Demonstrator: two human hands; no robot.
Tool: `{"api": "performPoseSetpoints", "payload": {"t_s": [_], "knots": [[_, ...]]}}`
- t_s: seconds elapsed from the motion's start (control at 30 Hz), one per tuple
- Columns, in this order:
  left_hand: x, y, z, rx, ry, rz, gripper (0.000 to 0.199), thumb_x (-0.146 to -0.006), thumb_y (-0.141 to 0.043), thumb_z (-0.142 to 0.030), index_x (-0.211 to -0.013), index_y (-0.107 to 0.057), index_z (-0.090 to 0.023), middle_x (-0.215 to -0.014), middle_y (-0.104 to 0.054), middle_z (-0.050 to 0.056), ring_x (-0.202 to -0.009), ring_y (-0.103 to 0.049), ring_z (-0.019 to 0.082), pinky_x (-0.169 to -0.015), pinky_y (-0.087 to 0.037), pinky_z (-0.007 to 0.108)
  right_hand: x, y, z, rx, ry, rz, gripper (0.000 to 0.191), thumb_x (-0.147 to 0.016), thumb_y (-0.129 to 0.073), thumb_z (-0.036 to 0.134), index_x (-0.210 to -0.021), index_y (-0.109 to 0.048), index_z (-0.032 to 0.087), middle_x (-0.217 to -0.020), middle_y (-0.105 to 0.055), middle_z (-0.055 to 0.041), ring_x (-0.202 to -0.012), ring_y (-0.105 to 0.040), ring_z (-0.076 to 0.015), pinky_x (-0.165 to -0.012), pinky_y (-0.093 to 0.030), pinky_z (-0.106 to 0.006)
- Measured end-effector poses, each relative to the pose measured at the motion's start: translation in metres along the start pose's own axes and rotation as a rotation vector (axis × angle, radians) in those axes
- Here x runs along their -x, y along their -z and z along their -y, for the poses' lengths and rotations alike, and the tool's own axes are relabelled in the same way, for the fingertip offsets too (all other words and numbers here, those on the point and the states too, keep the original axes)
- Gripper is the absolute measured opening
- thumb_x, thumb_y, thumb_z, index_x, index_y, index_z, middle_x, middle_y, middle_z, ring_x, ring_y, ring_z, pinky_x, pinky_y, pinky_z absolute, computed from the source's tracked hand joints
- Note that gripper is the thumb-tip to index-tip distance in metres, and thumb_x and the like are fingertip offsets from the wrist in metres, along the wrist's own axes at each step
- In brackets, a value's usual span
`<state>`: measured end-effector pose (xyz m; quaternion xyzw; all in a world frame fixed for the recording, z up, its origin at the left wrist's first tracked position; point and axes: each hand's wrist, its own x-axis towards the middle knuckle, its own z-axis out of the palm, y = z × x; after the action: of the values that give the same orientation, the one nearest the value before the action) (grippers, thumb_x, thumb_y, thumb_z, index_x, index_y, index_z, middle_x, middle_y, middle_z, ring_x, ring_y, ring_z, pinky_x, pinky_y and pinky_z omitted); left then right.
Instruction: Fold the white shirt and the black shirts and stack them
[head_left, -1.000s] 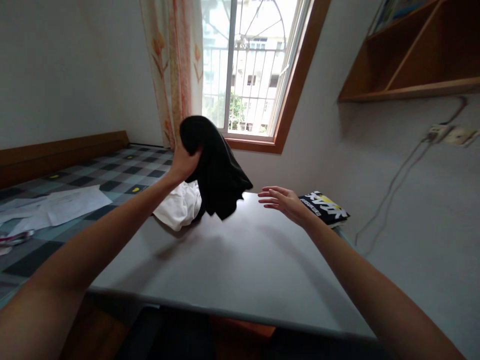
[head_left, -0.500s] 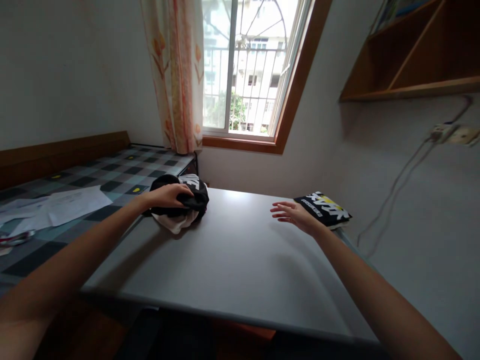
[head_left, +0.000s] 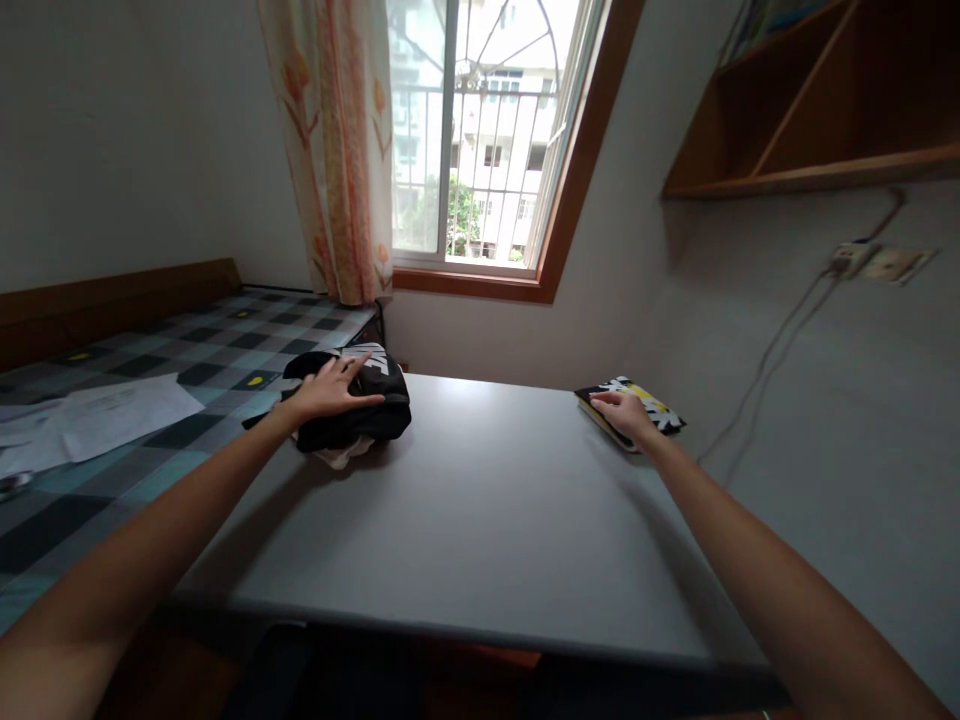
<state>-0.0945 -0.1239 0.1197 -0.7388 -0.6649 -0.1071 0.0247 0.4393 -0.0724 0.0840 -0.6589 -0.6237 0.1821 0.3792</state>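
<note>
My left hand [head_left: 330, 390] lies on top of a black bag [head_left: 386, 410] with white lettering, at the table's far left. Its fingers are spread over the fabric. A bit of pale cloth [head_left: 345, 455] pokes out beneath the bag. At the far right of the table, my right hand [head_left: 626, 412] is closed at the near left edge of a book [head_left: 660, 412]. The book has a black cover with white and yellow print and a cream edge. My fingers partly cover its front, and the fingertips are hard to make out.
A grey-white table [head_left: 480, 520] stretches between my arms. To the left is a bed [head_left: 225, 355] with a checked cover and loose papers [head_left: 112, 415]. A window [head_left: 487, 140] with a curtain [head_left: 337, 150] faces me. A wooden shelf [head_left: 810, 170] and cables [head_left: 780, 350] are on the right wall.
My right hand, open and in front of the book before, has moved right and closed at its edge. My left hand has loosened from the bag's fabric and spread flat over it.
</note>
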Motion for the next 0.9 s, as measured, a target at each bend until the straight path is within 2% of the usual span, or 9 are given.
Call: {"api": "performPoseSetpoints", "payload": {"t_s": [0.1,0.2,0.27,0.37,0.43,0.57,0.73,0.83,0.9], "knots": [[0.003,-0.029,-0.004,-0.048,0.047,0.132,0.102,-0.065,-0.049,-0.084,-0.151,-0.021,-0.036,-0.157,-0.023,0.01,-0.141,-0.012,0.046,-0.105,-0.023,0.063,-0.007,0.014,-0.022,0.29,-0.005,-0.094,0.038,-0.075,-0.064,0.031,-0.106,-0.07,0.01,-0.112,-0.068,-0.0175,-0.103,-0.063,-0.0285,-0.09,-0.048,-0.036],[0.005,-0.04,-0.007,-0.076,0.043,0.124,0.1,-0.064,-0.047,-0.086,-0.15,-0.025,-0.039,-0.159,-0.018,0.008,-0.141,-0.006,0.048,-0.102,-0.021,0.07,-0.001,0.019,-0.041,0.585,-0.026,-0.104,0.06,-0.073,-0.069,0.037,-0.126,-0.06,0.009,-0.127,-0.06,-0.0212,-0.116,-0.056,-0.0334,-0.096,-0.044,-0.04],[0.005,-0.041,-0.006,-0.073,0.037,0.11,0.098,-0.065,-0.046,-0.086,-0.149,-0.027,-0.039,-0.159,-0.019,0.008,-0.141,-0.007,0.048,-0.102,-0.021,0.071,0.007,0.019,-0.05,0.719,-0.052,-0.039,0.067,-0.074,-0.069,0.04,-0.131,-0.055,0.009,-0.13,-0.057,-0.0228,-0.118,-0.055,-0.0345,-0.095,-0.044,-0.043],[0.006,-0.04,-0.005,-0.069,0.034,0.086,0.096,-0.067,-0.045,-0.085,-0.148,-0.029,-0.038,-0.158,-0.021,0.008,-0.141,-0.009,0.047,-0.102,-0.02,0.071,0.016,0.018,-0.056,0.811,-0.115,0.062,0.051,-0.082,-0.058,0.035,-0.128,-0.059,0.011,-0.125,-0.06,-0.0223,-0.111,-0.059,-0.0333,-0.09,-0.046,-0.044],[0.007,-0.04,-0.004,-0.066,0.031,0.075,0.095,-0.068,-0.044,-0.085,-0.148,-0.03,-0.037,-0.158,-0.022,0.008,-0.141,-0.01,0.047,-0.102,-0.02,0.07,0.018,0.019,-0.055,0.825,-0.159,0.071,0.041,-0.086,-0.049,0.029,-0.121,-0.065,0.014,-0.121,-0.063,-0.022,-0.106,-0.062,-0.0336,-0.087,-0.047,-0.045],[0.01,-0.04,-0.007,-0.069,0.027,0.06,0.093,-0.069,-0.045,-0.083,-0.148,-0.032,-0.036,-0.157,-0.024,0.009,-0.14,-0.012,0.046,-0.104,-0.019,0.068,0.014,0.024,-0.045,0.723,-0.159,-0.078,0.042,-0.087,-0.042,0.029,-0.117,-0.068,0.014,-0.111,-0.067,-0.0225,-0.097,-0.065,-0.0341,-0.083,-0.048,-0.045],[0.012,-0.044,-0.01,-0.118,0.029,-0.009,0.088,-0.073,-0.044,-0.08,-0.147,-0.036,-0.032,-0.155,-0.028,0.011,-0.14,-0.014,0.045,-0.105,-0.015,0.068,0.006,0.018,-0.013,0.407,0.074,-0.316,0.04,-0.088,-0.037,0.033,-0.103,-0.067,0.012,-0.103,-0.068,-0.0196,-0.098,-0.062,-0.0302,-0.086,-0.046,-0.041],[0.011,-0.044,-0.007,-0.117,0.021,-0.03,0.078,-0.081,-0.036,-0.077,-0.145,-0.04,-0.032,-0.155,-0.03,0.01,-0.14,-0.018,0.043,-0.105,-0.013,0.069,0.007,0.006,0.017,0.053,0.159,-0.334,0.031,-0.084,-0.044,0.041,-0.085,-0.063,0.016,-0.09,-0.068,-0.0136,-0.09,-0.061,-0.026,-0.08,-0.048,-0.037],[0.01,-0.042,-0.006,-0.108,0.031,-0.035,0.069,-0.088,-0.028,-0.071,-0.142,-0.045,-0.031,-0.152,-0.035,0.01,-0.139,-0.022,0.042,-0.104,-0.011,0.07,0.012,-0.003,0.041,-0.25,0.09,-0.253,0.028,-0.083,-0.049,0.045,-0.078,-0.059,0.019,-0.077,-0.066,-0.0064,-0.076,-0.06,-0.0205,-0.068,-0.05,-0.032]]}}
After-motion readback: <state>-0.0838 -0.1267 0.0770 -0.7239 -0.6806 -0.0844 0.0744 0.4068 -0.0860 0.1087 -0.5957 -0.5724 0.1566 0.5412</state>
